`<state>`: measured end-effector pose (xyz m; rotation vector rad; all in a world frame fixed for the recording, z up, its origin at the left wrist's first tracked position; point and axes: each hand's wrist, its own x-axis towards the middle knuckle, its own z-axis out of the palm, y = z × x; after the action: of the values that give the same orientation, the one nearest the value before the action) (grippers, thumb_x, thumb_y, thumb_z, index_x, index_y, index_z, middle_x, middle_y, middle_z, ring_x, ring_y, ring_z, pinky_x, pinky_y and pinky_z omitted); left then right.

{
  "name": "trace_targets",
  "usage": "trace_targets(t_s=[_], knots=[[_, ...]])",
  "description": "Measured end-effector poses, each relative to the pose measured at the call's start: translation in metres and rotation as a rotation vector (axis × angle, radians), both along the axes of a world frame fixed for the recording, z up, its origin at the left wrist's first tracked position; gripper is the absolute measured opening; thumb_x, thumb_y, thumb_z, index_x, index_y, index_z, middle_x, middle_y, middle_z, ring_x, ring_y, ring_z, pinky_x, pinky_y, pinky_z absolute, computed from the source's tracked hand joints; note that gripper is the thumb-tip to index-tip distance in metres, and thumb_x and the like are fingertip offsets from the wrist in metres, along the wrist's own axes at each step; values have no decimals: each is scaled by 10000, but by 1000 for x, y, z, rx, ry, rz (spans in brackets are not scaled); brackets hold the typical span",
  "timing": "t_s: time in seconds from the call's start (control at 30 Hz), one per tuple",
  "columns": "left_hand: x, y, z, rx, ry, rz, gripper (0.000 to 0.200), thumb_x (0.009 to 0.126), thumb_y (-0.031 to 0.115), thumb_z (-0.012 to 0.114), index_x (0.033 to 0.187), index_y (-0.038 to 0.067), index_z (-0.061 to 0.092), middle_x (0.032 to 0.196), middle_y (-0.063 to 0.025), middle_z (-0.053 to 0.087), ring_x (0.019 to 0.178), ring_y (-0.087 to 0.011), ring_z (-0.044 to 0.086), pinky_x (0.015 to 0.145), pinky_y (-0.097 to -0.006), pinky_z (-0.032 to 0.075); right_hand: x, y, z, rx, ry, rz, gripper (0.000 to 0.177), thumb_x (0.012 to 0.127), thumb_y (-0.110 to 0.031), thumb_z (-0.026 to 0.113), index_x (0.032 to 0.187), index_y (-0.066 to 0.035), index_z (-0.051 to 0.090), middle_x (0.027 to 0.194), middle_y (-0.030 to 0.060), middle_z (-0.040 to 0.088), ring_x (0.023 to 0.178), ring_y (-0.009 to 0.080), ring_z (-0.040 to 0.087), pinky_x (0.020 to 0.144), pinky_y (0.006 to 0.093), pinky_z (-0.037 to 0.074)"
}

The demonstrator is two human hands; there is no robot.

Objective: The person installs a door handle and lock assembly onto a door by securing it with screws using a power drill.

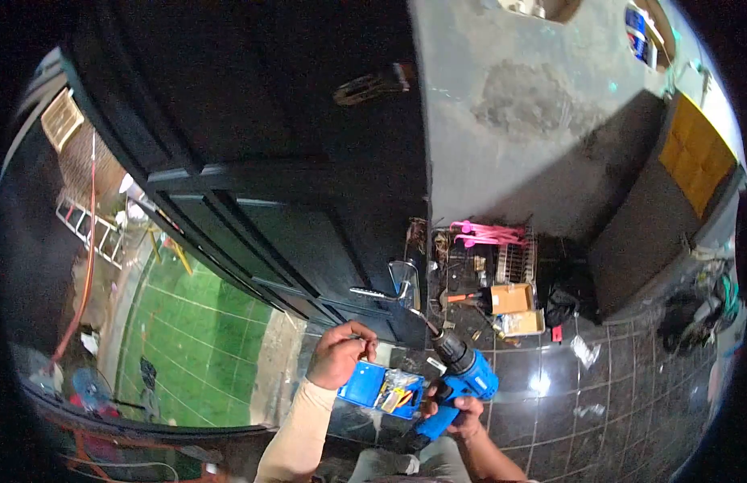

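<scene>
My right hand (468, 412) grips a blue cordless drill (474, 377) by its handle. The drill's bit (426, 322) points up and left, close to the metal handle (375, 294) on the dark panelled door (309, 233). Left of the drill, my left hand (343, 354) is raised with curled fingers, thumb and fingertips pressed together. Whatever may be pinched there is too small to make out. Below and between the hands, a blue tool case (364, 377) lies open on the floor, with yellow-handled pliers (402, 398) and other small items inside.
On the dark tiled floor (567, 419), right of the door, are an open cardboard box (512, 298), a wire rack (514, 262) and pink plastic pieces (490, 233). A grey wall (470, 137) rises behind them. Through the doorway show a green floor (200, 346) and a ladder (104, 237).
</scene>
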<state>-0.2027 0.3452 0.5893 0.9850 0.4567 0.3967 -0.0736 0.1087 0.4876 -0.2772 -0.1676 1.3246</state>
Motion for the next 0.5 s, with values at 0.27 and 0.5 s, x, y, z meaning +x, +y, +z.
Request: trace_targets(t_s=[0.27, 0.5], knots=[[32, 49, 65, 197, 71, -130, 193, 797, -6, 529, 932, -54, 659, 800, -115, 631, 674, -159, 534, 634, -278, 441, -48, -3, 1, -99, -19, -269, 541, 686, -202, 665, 1164, 29, 567, 1011, 167, 663, 785, 281, 669, 761, 454, 566], [45, 86, 128, 640, 159, -525, 224, 869, 30, 522, 1043, -25, 651, 814, -45, 638, 663, -68, 520, 600, -198, 417, -129, 44, 8, -28, 82, -465, 558, 692, -280, 681, 1136, 49, 606, 893, 175, 682, 785, 293, 655, 786, 445, 530]])
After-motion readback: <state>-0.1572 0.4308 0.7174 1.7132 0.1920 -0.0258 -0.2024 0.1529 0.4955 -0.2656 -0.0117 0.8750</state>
